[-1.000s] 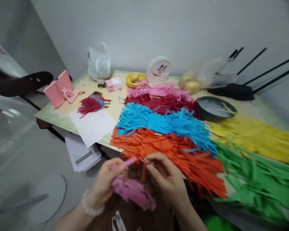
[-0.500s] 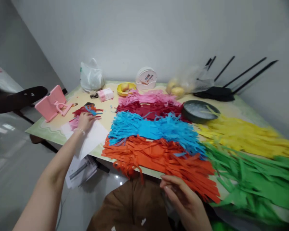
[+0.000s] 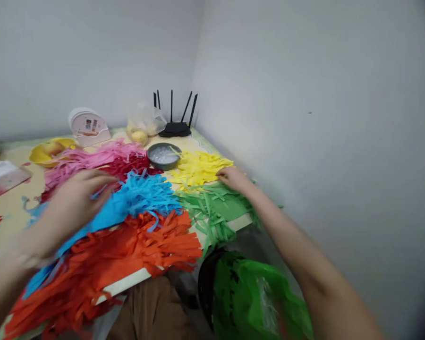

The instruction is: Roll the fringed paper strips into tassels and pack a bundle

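Observation:
At the far right of the table, my right hand reaches the right end of the yellow fringed sheet, with thumb and fingers closed together on its strips. Beneath that wrist lies the green fringed sheet. My left hand, smeared by motion, hovers over the blue fringed sheet with thumb and fingers apart and nothing visible between them. An orange fringed sheet hangs over the front edge. Farther back lie a dark red fringed sheet and a pink one.
Behind the sheets stand a dark bowl, a black router and a plastic bag of yellow fruit. A yellow dish and a tissue pack are left. A green bag-lined bin stands below the table's edge.
The view has swung right. My left hand has left the small coloured strips on the left and come over the blue sheet. My right hand has moved from the front edge to the yellow sheet.

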Tool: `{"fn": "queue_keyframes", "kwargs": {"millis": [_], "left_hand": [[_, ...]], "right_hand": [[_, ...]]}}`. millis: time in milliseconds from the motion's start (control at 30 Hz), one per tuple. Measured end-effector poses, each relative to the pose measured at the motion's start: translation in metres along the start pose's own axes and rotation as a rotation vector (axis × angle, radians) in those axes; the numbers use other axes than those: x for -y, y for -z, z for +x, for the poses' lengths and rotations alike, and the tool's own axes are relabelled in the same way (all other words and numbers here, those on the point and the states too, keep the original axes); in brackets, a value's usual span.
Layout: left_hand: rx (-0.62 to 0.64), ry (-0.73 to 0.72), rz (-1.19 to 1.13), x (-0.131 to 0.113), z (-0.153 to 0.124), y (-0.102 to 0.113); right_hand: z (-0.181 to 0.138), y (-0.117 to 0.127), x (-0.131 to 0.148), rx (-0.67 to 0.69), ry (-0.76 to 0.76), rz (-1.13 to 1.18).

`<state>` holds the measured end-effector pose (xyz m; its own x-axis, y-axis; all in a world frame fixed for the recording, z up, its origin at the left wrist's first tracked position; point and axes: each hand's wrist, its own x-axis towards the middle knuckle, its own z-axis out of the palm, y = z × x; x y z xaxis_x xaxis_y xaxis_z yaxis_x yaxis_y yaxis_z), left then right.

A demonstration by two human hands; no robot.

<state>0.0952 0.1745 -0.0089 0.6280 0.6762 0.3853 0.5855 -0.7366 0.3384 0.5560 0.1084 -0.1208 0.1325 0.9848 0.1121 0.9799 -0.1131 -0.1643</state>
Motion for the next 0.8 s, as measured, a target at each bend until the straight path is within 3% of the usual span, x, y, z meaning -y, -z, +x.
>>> {"fn": "queue_keyframes", "kwargs": {"millis": [100, 167, 233, 333, 433, 533, 800], "left_hand": [[0.282, -0.281, -0.018, -0.083, 0.081, -0.09], [0.47, -0.378, 0.007, -0.124, 0.123, -0.147], [0.507, -0.372, 0.047, -0.146, 0.152, -0.193], [0.527, -0.309, 0.132, -0.148, 0.177, -0.236], [0.534, -0.257, 0.207, -0.133, 0.188, -0.254], [0.536, -0.223, 0.248, -0.123, 0.192, -0.258], [0.526, -0.068, 0.255, -0.123, 0.2, -0.265]], "right_hand": [[0.02, -0.016, -0.012, 0.112, 0.054, -0.063], [0.024, -0.022, -0.019, 0.148, 0.078, -0.109], [0.025, -0.025, -0.027, 0.163, 0.089, -0.15], [0.025, -0.024, -0.038, 0.167, 0.079, -0.193], [0.025, -0.024, -0.046, 0.171, 0.06, -0.203], [0.025, -0.026, -0.05, 0.166, 0.042, -0.188], [0.019, -0.015, -0.049, 0.07, 0.041, -0.109]]}}
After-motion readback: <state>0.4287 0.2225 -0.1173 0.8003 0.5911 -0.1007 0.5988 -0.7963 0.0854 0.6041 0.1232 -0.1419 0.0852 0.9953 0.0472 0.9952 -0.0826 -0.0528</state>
